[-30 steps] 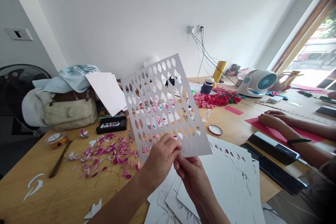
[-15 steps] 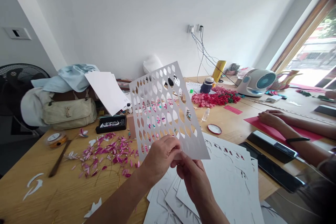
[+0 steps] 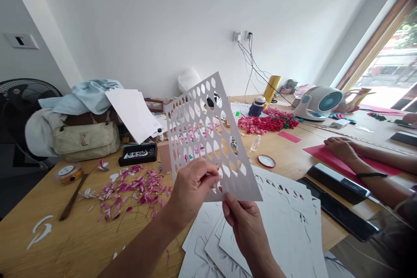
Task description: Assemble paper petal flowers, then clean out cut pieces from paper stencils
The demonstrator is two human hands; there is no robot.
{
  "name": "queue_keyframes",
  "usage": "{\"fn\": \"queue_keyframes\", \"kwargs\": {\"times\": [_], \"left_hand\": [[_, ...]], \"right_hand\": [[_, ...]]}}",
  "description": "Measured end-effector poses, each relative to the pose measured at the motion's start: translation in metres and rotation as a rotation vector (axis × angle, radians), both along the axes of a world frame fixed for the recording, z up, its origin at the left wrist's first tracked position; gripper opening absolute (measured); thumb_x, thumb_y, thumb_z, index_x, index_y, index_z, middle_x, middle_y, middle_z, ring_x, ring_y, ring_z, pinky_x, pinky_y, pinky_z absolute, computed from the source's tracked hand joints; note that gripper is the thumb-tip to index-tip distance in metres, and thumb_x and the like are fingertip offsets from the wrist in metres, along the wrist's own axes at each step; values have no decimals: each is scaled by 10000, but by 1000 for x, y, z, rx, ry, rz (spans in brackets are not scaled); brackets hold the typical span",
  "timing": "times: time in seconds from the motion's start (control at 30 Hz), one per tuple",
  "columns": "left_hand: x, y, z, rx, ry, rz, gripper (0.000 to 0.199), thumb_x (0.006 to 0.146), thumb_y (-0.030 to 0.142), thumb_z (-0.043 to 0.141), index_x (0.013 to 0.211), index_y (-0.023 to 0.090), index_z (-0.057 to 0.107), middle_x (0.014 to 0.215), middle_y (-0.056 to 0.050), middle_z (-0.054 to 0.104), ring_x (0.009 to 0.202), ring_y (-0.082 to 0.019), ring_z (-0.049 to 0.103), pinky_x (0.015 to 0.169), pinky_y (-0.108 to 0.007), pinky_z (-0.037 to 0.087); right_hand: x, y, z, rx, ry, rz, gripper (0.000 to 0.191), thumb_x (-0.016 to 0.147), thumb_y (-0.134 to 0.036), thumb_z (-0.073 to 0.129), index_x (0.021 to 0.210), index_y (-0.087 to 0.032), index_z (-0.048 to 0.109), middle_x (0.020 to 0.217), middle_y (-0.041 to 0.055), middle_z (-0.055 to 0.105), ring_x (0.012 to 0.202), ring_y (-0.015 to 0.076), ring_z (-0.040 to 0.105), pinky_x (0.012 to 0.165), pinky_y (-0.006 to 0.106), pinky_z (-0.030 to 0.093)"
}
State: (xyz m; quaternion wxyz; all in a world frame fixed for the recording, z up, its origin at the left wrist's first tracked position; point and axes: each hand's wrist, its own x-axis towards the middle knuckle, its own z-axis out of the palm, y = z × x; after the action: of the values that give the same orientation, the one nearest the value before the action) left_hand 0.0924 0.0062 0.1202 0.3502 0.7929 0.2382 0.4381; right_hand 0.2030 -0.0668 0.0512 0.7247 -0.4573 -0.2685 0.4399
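Note:
A white paper sheet (image 3: 244, 187) with rows of leaf-shaped holes stands tilted in front of me. My right hand (image 3: 245, 221) grips its bottom edge, thumb on the near side. My left hand (image 3: 192, 184) is closed in a pinch before the sheet's lower part, close to the bottom holes; anything between its fingertips is too small to make out. Below both hands lies a pile of white sheets (image 3: 276, 226) with cut-out slits and curves. Pink petals (image 3: 130, 191) on thin stems are scattered to the left.
A wooden knife-like tool (image 3: 73, 197), a black tray (image 3: 138, 155) and a beige bag (image 3: 86, 139) are on the left. Red and pink flower clusters (image 3: 272, 119) and a round lid (image 3: 266, 160) lie beyond the pile. Another person's hands (image 3: 339, 147) rest on red paper (image 3: 316, 153).
My left hand has come away from my right hand and the bottom edge, moving slightly left and up. The sheet has turned a little, and my right hand still holds it.

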Motion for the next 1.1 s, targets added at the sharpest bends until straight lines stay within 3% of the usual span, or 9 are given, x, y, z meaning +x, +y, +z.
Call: {"fn": "queue_keyframes", "kwargs": {"times": [0.13,0.27,0.53,0.8,1.1], "left_hand": [[5,-7,-4,-49,67,-45,190,707,45,537,812,188,604,696,16,566,608,-84,519,564,-187,435],[11,-7,-15,-42,92,-27,279,696,26,532,910,191,601,758,1,587,648,-92,535,579,-192,452],[13,-5,-22,10,107,19,263,706,21,507,896,188,579,813,-12,609,674,-98,555,594,-208,463],[13,-4,-26,87,149,44,268,706,25,507,903,197,562,800,-3,614,687,-108,559,630,-222,459],[13,-4,-23,71,145,21,241,708,15,508,873,181,568,786,-1,598,698,-108,557,636,-215,447]], "right_hand": [[2,1,2,41,27,-17,191,659,-344,701,641,-173,618,480,-8,503,437,76,339,399,226,215],[3,2,4,49,54,11,223,683,-326,685,847,-192,618,528,-7,540,451,74,344,382,202,193],[4,2,4,15,89,117,224,693,-352,673,803,-169,605,550,-2,518,466,83,317,410,227,189],[3,4,1,26,130,115,231,686,-336,675,852,-183,625,533,-20,499,463,75,298,417,214,204],[3,4,2,21,217,186,157,688,-290,692,679,-148,625,563,-1,481,504,76,308,442,218,225]]}}
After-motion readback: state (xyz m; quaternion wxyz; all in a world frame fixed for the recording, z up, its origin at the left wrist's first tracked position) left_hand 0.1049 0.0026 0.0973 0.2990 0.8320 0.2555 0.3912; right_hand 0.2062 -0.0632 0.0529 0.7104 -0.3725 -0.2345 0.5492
